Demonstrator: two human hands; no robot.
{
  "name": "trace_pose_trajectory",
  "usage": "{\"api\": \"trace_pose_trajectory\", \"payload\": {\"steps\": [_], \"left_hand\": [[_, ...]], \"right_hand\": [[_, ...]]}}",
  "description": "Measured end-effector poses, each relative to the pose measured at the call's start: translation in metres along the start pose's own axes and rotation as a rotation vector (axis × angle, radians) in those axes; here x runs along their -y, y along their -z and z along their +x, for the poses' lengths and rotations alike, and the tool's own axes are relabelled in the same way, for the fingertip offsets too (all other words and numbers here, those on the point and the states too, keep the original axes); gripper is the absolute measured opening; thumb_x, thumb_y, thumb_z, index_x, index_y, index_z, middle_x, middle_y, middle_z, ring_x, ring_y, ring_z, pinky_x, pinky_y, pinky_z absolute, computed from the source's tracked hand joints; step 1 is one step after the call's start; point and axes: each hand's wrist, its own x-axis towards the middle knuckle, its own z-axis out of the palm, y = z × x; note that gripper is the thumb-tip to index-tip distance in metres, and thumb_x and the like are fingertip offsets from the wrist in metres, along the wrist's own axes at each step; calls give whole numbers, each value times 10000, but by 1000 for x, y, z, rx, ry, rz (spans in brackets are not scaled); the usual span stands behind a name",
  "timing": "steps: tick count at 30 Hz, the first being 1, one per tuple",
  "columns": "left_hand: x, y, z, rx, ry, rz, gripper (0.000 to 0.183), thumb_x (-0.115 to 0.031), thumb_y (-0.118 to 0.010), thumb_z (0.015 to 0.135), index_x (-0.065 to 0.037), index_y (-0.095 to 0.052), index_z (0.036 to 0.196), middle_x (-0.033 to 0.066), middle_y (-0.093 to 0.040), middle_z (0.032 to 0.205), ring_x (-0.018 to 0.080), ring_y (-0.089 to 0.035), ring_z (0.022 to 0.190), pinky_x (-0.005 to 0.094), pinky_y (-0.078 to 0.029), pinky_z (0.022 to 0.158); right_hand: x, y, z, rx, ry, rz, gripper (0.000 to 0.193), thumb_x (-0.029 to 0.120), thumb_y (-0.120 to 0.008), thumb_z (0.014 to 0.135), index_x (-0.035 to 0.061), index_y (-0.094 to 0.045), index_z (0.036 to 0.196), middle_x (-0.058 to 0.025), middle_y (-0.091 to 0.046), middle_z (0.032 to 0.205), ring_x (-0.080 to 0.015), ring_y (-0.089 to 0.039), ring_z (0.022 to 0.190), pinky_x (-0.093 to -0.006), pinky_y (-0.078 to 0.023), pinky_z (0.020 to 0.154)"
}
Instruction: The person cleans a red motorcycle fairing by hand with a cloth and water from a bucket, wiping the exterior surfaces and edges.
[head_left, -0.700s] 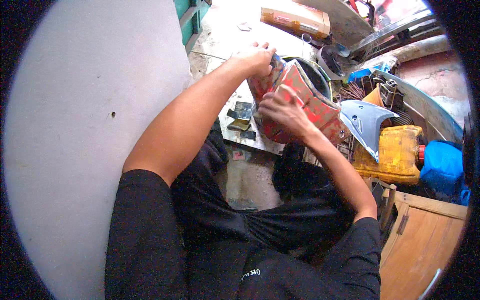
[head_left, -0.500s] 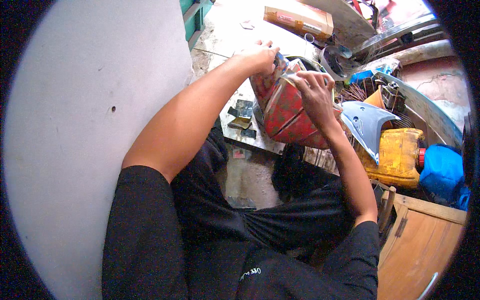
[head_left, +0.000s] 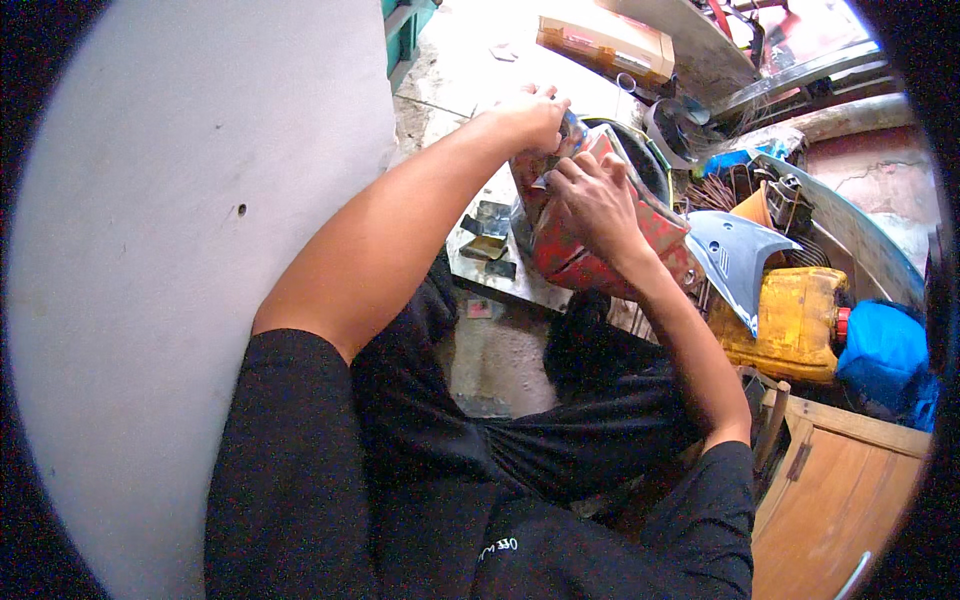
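Observation:
A red, angular piece (head_left: 570, 262) with scuffed, patchy grey-brown paint sits tilted in front of me on the light work surface. My left hand (head_left: 535, 120) is curled over its far left end and grips it beside a shiny bluish patch. My right hand (head_left: 595, 195) presses bent fingers onto its upper face. A small pale edge shows by those fingertips; what they hold is mostly hidden by the hand. Behind the red piece stands a dark round tub (head_left: 648, 160), partly covered by it.
Small dark scraps and an opened little box (head_left: 487, 245) lie left of the piece. Rightward are a grey plastic fairing (head_left: 735, 255), a yellow jerrycan (head_left: 785, 315), a blue bundle (head_left: 885, 350) and a wooden cabinet (head_left: 850, 480). A cardboard box (head_left: 605, 48) lies beyond. A pale wall (head_left: 200, 300) rises at my left.
My right hand has moved left and slightly down across the red piece, nearer to my left hand. The left hand keeps its grip. The whole view has shifted slightly.

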Motion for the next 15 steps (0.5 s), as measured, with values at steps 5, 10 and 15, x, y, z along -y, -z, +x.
{"api": "trace_pose_trajectory", "payload": {"steps": [5,10,15], "left_hand": [[2,3,-1,40,29,32,620,-240,-607,776,-74,-460,1355,187,-443,1393,342,-441,1263,441,-352,1069],[-10,19,-6,101,28,46,626,-313,-605,797,-72,-459,1356,195,-441,1394,357,-427,1274,445,-340,1075],[-10,20,-9,95,30,51,636,-394,-598,821,-80,-461,1356,200,-434,1403,376,-410,1290,444,-344,1075]], "right_hand": [[11,-2,3,-5,-9,-99,237,136,-610,757,147,-625,993,-20,-570,926,-175,-538,1010,-376,-320,874],[7,-7,0,-46,-16,-194,184,192,-575,795,162,-639,964,-11,-572,945,-151,-536,996,-378,-319,882],[10,-12,-1,-24,-71,-251,199,187,-565,797,151,-633,981,-14,-566,953,-159,-540,1000,-380,-341,882]]}}
